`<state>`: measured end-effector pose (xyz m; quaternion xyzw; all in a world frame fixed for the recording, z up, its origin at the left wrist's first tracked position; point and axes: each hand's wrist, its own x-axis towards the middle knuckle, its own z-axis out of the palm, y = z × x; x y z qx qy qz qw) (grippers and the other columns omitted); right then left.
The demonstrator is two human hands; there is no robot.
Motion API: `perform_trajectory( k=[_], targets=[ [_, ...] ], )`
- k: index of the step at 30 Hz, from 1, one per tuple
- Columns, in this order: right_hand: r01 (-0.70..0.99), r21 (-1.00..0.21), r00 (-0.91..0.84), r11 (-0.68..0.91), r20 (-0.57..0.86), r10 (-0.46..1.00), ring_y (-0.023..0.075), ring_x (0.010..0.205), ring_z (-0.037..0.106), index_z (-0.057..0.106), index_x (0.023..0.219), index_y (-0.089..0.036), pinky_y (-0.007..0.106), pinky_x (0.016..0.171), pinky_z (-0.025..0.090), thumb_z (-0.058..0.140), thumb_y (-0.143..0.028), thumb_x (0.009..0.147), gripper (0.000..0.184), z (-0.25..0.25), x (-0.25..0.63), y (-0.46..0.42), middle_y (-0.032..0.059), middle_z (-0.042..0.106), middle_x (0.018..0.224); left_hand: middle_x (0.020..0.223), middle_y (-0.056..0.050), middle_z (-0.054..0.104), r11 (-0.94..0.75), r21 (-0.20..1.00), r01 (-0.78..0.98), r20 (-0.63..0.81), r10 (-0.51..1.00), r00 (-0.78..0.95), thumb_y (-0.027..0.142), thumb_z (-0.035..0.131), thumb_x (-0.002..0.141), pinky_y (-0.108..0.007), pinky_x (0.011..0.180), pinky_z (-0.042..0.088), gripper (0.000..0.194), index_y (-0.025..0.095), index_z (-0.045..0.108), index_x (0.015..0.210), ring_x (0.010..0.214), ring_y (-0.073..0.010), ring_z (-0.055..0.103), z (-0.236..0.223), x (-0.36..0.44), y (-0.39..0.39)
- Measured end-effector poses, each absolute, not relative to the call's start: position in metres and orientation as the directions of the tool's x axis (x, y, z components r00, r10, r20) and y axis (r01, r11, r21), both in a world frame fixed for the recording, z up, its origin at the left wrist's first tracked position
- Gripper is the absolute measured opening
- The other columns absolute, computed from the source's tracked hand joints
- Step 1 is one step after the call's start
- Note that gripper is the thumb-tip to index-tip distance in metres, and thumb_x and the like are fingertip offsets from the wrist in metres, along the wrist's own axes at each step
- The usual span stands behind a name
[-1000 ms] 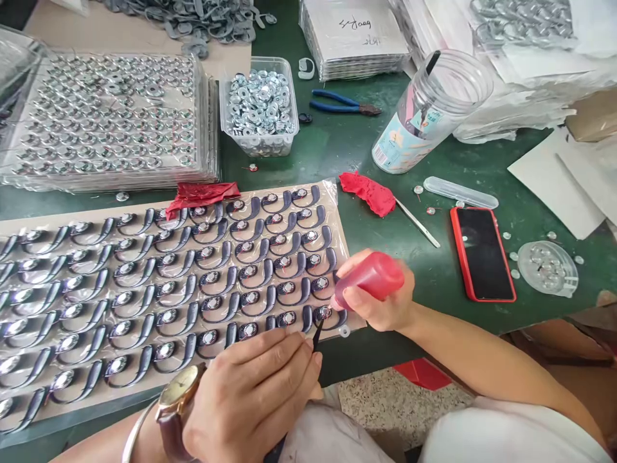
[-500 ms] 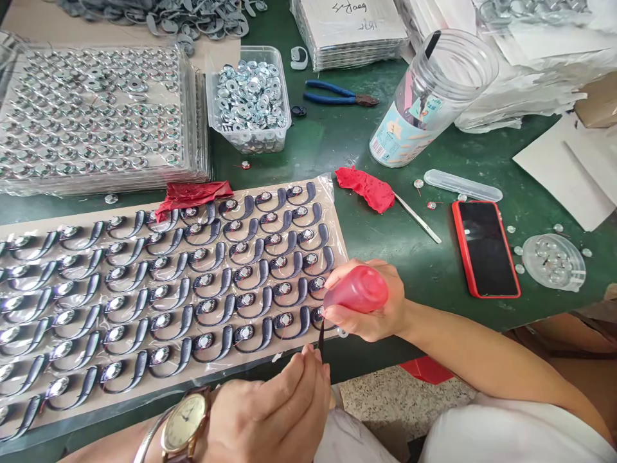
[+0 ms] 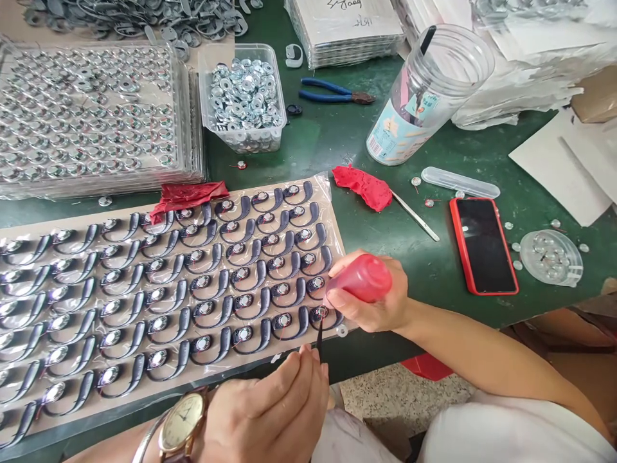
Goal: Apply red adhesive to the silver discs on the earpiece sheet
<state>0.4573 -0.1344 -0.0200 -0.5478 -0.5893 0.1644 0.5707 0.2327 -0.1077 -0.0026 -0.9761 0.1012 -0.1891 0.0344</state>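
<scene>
My right hand is wrapped round a pink squeeze bottle, its narrow end tilted down and left. Just below that end sits a small round silver part on a dark curved piece at the near right corner of the board. My left hand, with a watch on its wrist, pinches a thin dark pointed tool, seemingly tweezers. The tool's tip touches or nearly touches that silver part. Rows of similar dark curved pieces with silver discs cover the plastic-wrapped board.
Beyond the board stand a stack of filled trays and a tub of metal washers. Blue-handled cutters, a clear jar, a red cloth and a phone lie further right. A small round dish is beside the phone.
The bottle and my right hand have shifted slightly right and up, uncovering the silver part at the corner. My left hand keeps its pinch on the tool. The whole view has shifted slightly.
</scene>
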Motion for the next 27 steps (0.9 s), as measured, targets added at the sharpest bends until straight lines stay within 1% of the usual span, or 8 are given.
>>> perform_trajectory(
  k=[3,7,9,14,17,21,24,27],
  targets=[
    [0.459,-0.827,0.252,0.324,0.471,0.845,0.0153,0.054,0.066,0.06,0.065,-0.022,0.025,0.048,0.054,0.071,-0.027,0.078,0.017,-0.023,0.457,-0.135,0.0,0.066,0.058,0.111,-0.009,0.07,-0.999,0.0,-0.053,0.312,-0.05,0.949,0.008,0.052,0.089,-0.033,0.102,0.052,0.025,0.004,0.065,0.109,0.105,-0.0199,0.065,-0.003,0.231,-0.118],
    [0.472,-0.822,0.228,0.319,0.463,0.857,0.015,0.052,0.065,0.063,0.07,-0.021,0.025,0.047,0.053,0.072,-0.032,0.078,0.016,-0.024,0.457,-0.135,0.0012,0.068,0.061,0.109,-0.009,0.071,-0.998,0.056,-0.001,0.324,0.017,0.946,0.007,0.051,0.09,-0.033,0.101,0.052,0.023,0.006,0.066,0.106,0.104,-0.0192,0.067,0.002,0.231,-0.125],
    [0.483,-0.818,0.228,0.311,0.46,0.858,0.0152,0.051,0.065,0.064,0.069,-0.02,0.025,0.047,0.052,0.07,-0.03,0.079,0.015,-0.022,0.458,-0.135,0.0021,0.068,0.06,0.107,-0.008,0.072,-0.995,0.098,0.031,0.322,0.061,0.945,0.008,0.05,0.092,-0.031,0.101,0.052,0.021,0.007,0.067,0.105,0.105,-0.0184,0.067,0.007,0.232,-0.121],
    [0.503,-0.824,0.225,0.261,0.416,0.881,0.0147,0.049,0.063,0.063,0.065,-0.021,0.026,0.047,0.05,0.066,-0.025,0.081,0.017,-0.015,0.461,-0.136,0.002,0.068,0.058,0.104,-0.005,0.073,-0.97,0.24,0.042,0.335,0.123,0.934,0.011,0.044,0.097,-0.033,0.106,0.048,0.025,0.009,0.069,0.102,0.106,-0.0171,0.066,0.015,0.238,-0.104],
    [0.487,-0.833,0.244,0.264,0.419,0.874,0.0136,0.047,0.061,0.062,0.066,-0.021,0.024,0.045,0.048,0.068,-0.027,0.08,0.016,-0.015,0.461,-0.138,0.0016,0.067,0.059,0.105,-0.005,0.072,-0.958,0.283,0.04,0.384,0.152,0.911,0.012,0.041,0.098,-0.033,0.112,0.042,0.029,0.009,0.069,0.102,0.107,-0.0162,0.066,0.011,0.238,-0.099],
    [0.462,-0.848,0.252,0.259,0.406,0.878,0.0131,0.045,0.059,0.062,0.069,-0.02,0.024,0.045,0.047,0.068,-0.027,0.08,0.014,-0.016,0.46,-0.139,0.0003,0.065,0.054,0.11,-0.007,0.071,-0.946,0.323,0.02,0.415,0.161,0.895,0.012,0.043,0.096,-0.035,0.116,0.037,0.026,0.007,0.068,0.104,0.115,-0.0187,0.062,0.006,0.234,-0.099],
    [0.478,-0.838,0.23,0.263,0.409,0.883,0.0145,0.047,0.061,0.062,0.067,-0.02,0.025,0.045,0.048,0.068,-0.028,0.079,0.016,-0.017,0.461,-0.139,0.0009,0.065,0.054,0.113,-0.008,0.071,-0.943,0.332,0.02,0.406,0.162,0.9,0.012,0.043,0.096,-0.035,0.115,0.038,0.027,0.006,0.067,0.106,0.117,-0.0191,0.061,0.006,0.232,-0.099],
    [0.485,-0.836,0.21,0.255,0.395,0.894,0.0145,0.048,0.062,0.062,0.066,-0.021,0.025,0.046,0.05,0.067,-0.028,0.081,0.018,-0.016,0.461,-0.138,0.0,0.065,0.053,0.112,-0.008,0.071,-0.929,0.371,-0.001,0.403,0.16,0.901,0.014,0.042,0.097,-0.035,0.108,0.047,0.028,0.007,0.067,0.108,0.116,-0.0195,0.062,0.01,0.235,-0.093]
  ],
)
